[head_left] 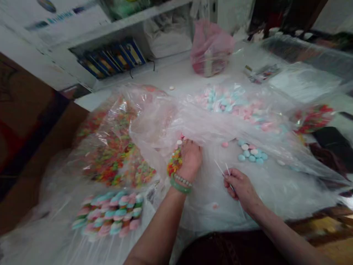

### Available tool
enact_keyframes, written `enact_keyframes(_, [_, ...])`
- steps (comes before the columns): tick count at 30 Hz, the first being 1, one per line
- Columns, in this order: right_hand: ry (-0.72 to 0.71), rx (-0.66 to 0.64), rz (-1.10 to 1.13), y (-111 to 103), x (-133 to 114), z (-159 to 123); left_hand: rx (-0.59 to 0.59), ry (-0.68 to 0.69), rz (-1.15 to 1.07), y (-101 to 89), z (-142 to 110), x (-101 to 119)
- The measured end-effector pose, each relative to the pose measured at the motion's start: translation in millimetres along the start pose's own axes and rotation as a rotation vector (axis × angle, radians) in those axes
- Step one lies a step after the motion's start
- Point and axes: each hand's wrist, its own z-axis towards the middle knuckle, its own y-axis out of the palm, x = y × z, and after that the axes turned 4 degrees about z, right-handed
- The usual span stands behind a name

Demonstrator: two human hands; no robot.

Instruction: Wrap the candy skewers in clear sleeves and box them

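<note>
My right hand (238, 186) is closed around thin white sticks (220, 167), which point up and away from the fingers. My left hand (191, 156), with a green bangle and a beaded bracelet at the wrist, reaches down at the edge of the clear plastic. Its fingertips are hidden. Beside it lies a small pile of orange, yellow and green gummy candies (174, 162), with a white candy (179, 142) just above. To the right of both hands sits a cluster of blue, white and pink round candies (251, 152). A single pink candy (224, 144) lies between.
Large clear bags hold colourful gummies (110, 154) at left and pink and blue candies (228, 99) at the back. Candy skewers (110, 213) lie in a row at lower left. A pink bag (211, 49) stands by the shelf. A black object (335, 145) sits at right.
</note>
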Motion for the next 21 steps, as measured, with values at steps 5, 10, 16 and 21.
enact_keyframes(5, [0.003,0.012,-0.006,1.0,-1.7,2.7,-0.035,0.01,-0.021,9.7,1.7,22.6])
enact_keyframes(10, [-0.05,0.011,0.047,-1.8,0.4,4.0,-0.018,0.201,-0.07,5.4,-65.5,33.3])
enact_keyframes(16, [-0.106,0.028,0.087,-3.1,5.1,3.4,0.077,0.426,-0.2,-8.8,-131.9,12.5])
enact_keyframes(21, [-0.107,0.071,0.03,-3.9,4.1,-7.3,0.305,0.147,-0.254,-5.9,-173.6,-20.1])
